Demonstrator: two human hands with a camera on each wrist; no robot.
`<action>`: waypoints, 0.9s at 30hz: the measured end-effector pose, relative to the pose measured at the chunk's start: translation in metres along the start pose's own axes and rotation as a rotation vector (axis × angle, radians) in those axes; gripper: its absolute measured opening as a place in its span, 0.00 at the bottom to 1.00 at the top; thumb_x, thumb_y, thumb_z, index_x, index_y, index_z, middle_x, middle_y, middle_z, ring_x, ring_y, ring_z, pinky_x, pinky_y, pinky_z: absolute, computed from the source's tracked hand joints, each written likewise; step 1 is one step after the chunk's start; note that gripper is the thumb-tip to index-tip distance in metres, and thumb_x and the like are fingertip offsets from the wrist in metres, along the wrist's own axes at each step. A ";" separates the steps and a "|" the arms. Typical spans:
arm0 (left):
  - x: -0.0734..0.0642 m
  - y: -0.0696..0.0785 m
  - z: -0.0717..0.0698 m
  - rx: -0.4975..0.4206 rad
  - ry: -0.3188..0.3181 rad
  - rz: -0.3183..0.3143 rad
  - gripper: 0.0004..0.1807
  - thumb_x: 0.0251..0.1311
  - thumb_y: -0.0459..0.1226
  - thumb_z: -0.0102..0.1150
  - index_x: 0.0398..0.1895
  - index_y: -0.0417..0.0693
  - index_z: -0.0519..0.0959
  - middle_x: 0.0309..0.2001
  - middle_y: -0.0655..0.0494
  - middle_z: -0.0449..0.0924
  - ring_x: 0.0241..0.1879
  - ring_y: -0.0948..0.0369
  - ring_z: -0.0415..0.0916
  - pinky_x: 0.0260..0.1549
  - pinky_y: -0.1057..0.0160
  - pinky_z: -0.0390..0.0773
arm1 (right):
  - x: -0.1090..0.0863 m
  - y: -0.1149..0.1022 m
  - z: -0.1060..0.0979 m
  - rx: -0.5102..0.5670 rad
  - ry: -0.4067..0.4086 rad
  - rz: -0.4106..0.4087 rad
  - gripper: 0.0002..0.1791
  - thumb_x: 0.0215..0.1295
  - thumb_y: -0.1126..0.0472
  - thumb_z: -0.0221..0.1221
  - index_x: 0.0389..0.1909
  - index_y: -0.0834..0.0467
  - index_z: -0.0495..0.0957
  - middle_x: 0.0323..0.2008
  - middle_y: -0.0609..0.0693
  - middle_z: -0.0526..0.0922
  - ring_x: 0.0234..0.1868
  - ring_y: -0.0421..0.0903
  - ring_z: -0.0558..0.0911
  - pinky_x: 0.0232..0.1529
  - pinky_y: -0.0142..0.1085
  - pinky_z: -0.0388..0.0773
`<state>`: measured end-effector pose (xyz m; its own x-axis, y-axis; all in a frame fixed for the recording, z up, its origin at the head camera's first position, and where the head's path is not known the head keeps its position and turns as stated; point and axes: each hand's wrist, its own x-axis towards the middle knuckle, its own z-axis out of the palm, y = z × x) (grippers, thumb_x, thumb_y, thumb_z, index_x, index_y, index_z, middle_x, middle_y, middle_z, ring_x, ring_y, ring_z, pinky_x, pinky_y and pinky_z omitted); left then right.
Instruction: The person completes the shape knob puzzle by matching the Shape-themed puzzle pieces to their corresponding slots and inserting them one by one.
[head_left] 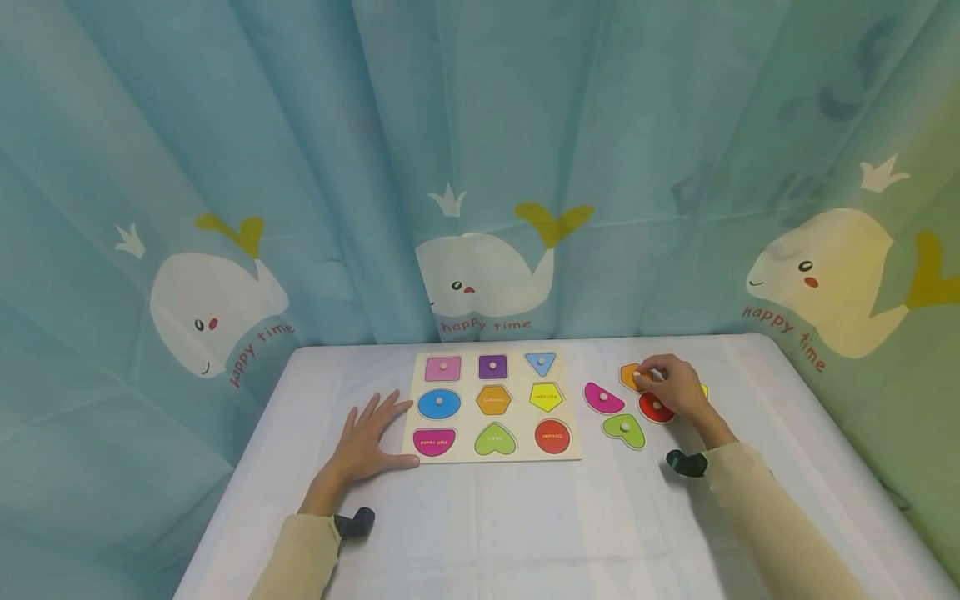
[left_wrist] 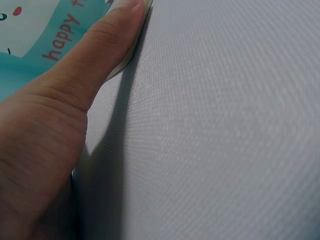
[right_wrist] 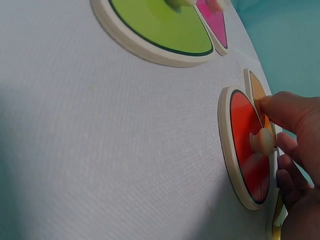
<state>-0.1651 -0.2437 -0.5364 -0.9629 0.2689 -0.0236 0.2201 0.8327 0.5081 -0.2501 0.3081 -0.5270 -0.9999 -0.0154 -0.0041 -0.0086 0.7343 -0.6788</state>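
Note:
My left hand (head_left: pixel 367 442) lies with spread fingers at the left edge of a shape puzzle board (head_left: pixel 457 457), its thumb (left_wrist: pixel 107 37) touching the near corner. My right hand (head_left: pixel 671 385) pinches the orange hexagon piece (head_left: pixel 627 375) by its knob, to the right of the board. Close under that hand lies the red circle piece (right_wrist: pixel 245 145) with a wooden knob. The magenta half-round piece (head_left: pixel 600 398) and green heart piece (head_left: pixel 630 434) lie between hand and board. A yellow piece (head_left: pixel 705 390) is mostly hidden behind the right hand.
Knobbed pieces sit in the board: a pink one (head_left: pixel 453 372), purple square (head_left: pixel 498 374), light blue triangle (head_left: pixel 540 370) and blue oval (head_left: pixel 427 407). The other board spaces show coloured, printed shapes. A whale-printed curtain (head_left: pixel 480 125) hangs behind the white table (head_left: pixel 480 533).

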 end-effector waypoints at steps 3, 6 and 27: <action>0.001 -0.001 0.000 0.003 -0.005 -0.004 0.55 0.46 0.62 0.75 0.78 0.55 0.66 0.81 0.44 0.52 0.80 0.38 0.40 0.72 0.28 0.33 | -0.001 -0.001 0.000 0.000 0.008 -0.006 0.13 0.70 0.60 0.65 0.48 0.65 0.83 0.61 0.69 0.74 0.67 0.71 0.69 0.66 0.64 0.69; 0.000 -0.001 0.001 0.016 -0.010 -0.009 0.55 0.47 0.63 0.75 0.78 0.55 0.65 0.81 0.45 0.52 0.80 0.38 0.39 0.72 0.28 0.32 | -0.001 -0.002 0.001 0.001 0.014 -0.012 0.12 0.70 0.61 0.65 0.47 0.65 0.83 0.61 0.69 0.74 0.66 0.71 0.69 0.66 0.64 0.69; -0.002 0.002 -0.001 0.006 -0.015 -0.008 0.55 0.47 0.62 0.75 0.78 0.54 0.65 0.81 0.45 0.52 0.80 0.39 0.39 0.72 0.29 0.32 | -0.004 -0.020 0.000 -0.055 0.005 -0.048 0.15 0.70 0.59 0.65 0.51 0.65 0.82 0.59 0.70 0.74 0.59 0.69 0.72 0.53 0.57 0.83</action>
<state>-0.1628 -0.2431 -0.5343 -0.9621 0.2697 -0.0406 0.2136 0.8378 0.5025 -0.2455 0.2934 -0.5136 -0.9984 -0.0482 0.0307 -0.0568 0.7691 -0.6366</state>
